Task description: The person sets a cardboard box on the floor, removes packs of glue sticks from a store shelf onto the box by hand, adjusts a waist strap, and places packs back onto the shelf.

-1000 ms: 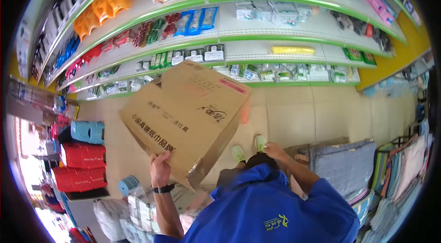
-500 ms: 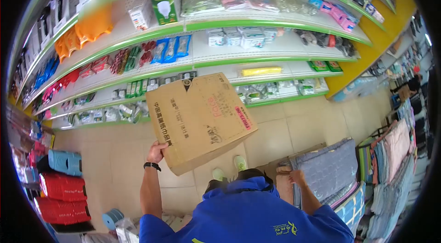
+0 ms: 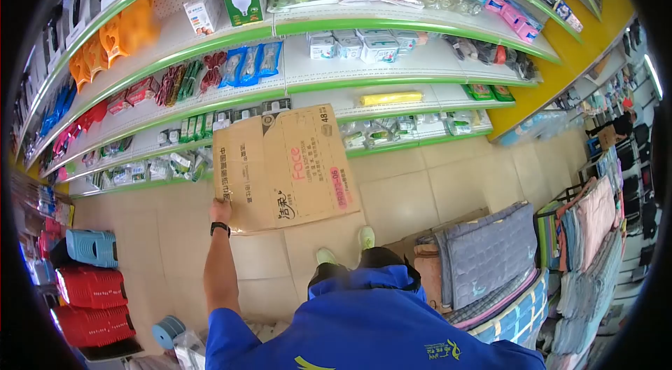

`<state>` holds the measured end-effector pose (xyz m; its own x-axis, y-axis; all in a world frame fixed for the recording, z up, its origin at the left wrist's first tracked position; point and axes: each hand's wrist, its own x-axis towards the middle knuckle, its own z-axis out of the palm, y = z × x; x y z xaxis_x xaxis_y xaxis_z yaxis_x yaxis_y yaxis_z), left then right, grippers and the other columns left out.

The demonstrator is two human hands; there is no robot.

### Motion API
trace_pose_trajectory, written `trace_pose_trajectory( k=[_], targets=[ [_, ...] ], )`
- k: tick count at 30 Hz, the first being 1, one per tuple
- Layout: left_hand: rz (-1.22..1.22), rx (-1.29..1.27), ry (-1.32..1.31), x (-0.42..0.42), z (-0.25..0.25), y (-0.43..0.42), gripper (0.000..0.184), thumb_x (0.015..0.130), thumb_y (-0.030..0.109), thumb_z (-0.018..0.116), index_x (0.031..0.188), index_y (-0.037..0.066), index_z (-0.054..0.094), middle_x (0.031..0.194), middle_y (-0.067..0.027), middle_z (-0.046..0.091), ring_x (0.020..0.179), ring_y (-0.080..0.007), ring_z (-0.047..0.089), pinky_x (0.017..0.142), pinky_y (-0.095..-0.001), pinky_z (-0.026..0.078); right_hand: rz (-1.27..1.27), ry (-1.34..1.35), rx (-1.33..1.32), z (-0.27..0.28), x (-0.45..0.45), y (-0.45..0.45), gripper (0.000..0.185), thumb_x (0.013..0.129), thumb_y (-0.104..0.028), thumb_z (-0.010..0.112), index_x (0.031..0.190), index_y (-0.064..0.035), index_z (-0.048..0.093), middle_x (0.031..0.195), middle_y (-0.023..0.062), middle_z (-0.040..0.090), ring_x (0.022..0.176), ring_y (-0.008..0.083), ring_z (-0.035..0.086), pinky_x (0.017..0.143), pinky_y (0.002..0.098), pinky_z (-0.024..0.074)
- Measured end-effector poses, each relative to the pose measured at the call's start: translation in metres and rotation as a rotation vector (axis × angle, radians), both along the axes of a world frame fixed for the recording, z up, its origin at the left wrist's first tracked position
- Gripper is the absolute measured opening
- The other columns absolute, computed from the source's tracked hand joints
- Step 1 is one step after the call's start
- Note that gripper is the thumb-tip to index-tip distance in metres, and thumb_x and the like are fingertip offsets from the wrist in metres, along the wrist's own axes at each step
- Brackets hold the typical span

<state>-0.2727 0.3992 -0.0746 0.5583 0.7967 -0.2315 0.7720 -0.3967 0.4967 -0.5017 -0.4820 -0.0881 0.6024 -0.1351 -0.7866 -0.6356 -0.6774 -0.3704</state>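
A large brown cardboard box (image 3: pixel 287 167) with black and pink print hangs in front of the lower shelves, over the tiled floor. My left hand (image 3: pixel 220 211) grips its near left edge, fingers closed on the cardboard, with a black band on the wrist. The printed face of the box points up toward the camera. My right hand cannot be seen; the blue shirt (image 3: pixel 392 321) covers the lower middle of the view.
Green-edged shelves (image 3: pixel 420 79) of packaged goods run across the top. Red baskets (image 3: pixel 91 287) and blue baskets (image 3: pixel 92 249) stand at left, a blue roll (image 3: pixel 169 331) nearby. Folded grey quilts (image 3: pixel 486 254) lie at right. Another person (image 3: pixel 616 125) is far right.
The box has turned, its printed face now more fully toward the camera, and my left hand has moved left with it. My right hand has dropped out of view from beside the quilts.
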Motion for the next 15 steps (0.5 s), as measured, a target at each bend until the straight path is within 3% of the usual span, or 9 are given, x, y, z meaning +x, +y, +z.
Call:
trace_pose_trajectory(
  k=[3,6,7,10,11,13,15],
  targets=[
    [0.017,0.117,-0.168,-0.011,-0.043,0.004,0.05,0.085,0.031,0.062,0.118,-0.004,0.052,0.118,-0.028,0.059,0.109,-0.0428,0.056,0.092,-0.0458,0.046,-0.222,0.023,0.074,0.023,0.028,0.003,0.018,0.077,-0.027,0.068,0.074,-0.0099,0.062,0.07,0.0073,0.064,0.066,0.0235,0.062,0.06,0.0414,0.0491],
    [0.082,-0.054,-0.193,-0.004,-0.006,-0.019,0.054,0.084,0.033,0.062,0.12,-0.006,0.049,0.123,-0.0296,0.055,0.112,-0.0429,0.054,0.093,-0.0463,0.045,-0.289,0.013,0.112,0.033,0.053,-0.004,0.018,0.077,-0.026,0.067,0.073,-0.0094,0.062,0.069,0.0071,0.064,0.065,0.023,0.062,0.059,0.0405,0.0491],
    [0.125,-0.003,-0.132,0.001,0.007,-0.033,0.054,0.084,0.033,0.063,0.12,-0.005,0.049,0.121,-0.0293,0.056,0.111,-0.0431,0.055,0.092,-0.0465,0.045,-0.287,0.013,0.117,0.036,0.063,-0.008,0.018,0.077,-0.025,0.067,0.072,-0.0092,0.062,0.069,0.007,0.064,0.065,0.0228,0.062,0.059,0.0402,0.0491],
    [0.18,0.258,-0.02,0.004,0.016,-0.06,0.056,0.08,0.027,0.067,0.123,-0.004,0.048,0.112,-0.0266,0.058,0.105,-0.044,0.056,0.088,-0.0486,0.046,-0.238,0.036,0.137,0.036,0.102,-0.027,0.017,0.078,-0.024,0.066,0.07,-0.0086,0.062,0.068,0.0068,0.065,0.064,0.0223,0.062,0.058,0.0393,0.0491],
    [0.186,0.396,-0.083,-0.005,0.005,-0.068,0.056,0.079,0.025,0.067,0.122,-0.004,0.048,0.111,-0.0256,0.058,0.104,-0.0435,0.055,0.089,-0.0485,0.045,-0.206,0.047,0.139,0.034,0.117,-0.035,0.017,0.078,-0.023,0.066,0.07,-0.0084,0.062,0.068,0.0067,0.065,0.063,0.0222,0.062,0.058,0.039,0.0491],
    [0.2,0.686,-0.209,0.008,0.041,-0.133,0.054,0.078,0.021,0.069,0.121,-0.004,0.049,0.109,-0.0237,0.058,0.104,-0.0427,0.054,0.09,-0.0483,0.044,-0.12,0.073,0.146,0.028,0.157,-0.053,0.018,0.079,-0.022,0.065,0.069,-0.008,0.062,0.067,0.0065,0.065,0.063,0.0218,0.062,0.057,0.0384,0.0491],
    [0.299,0.505,-0.411,-0.002,0.052,-0.218,0.051,0.077,0.014,0.069,0.121,-0.004,0.05,0.111,-0.0216,0.057,0.108,-0.0398,0.052,0.095,-0.0463,0.04,0.039,0.105,0.154,0.016,0.217,-0.087,0.018,0.079,-0.021,0.065,0.068,-0.0077,0.062,0.067,0.0064,0.065,0.062,0.0215,0.062,0.057,0.0378,0.0491]
  ],
)
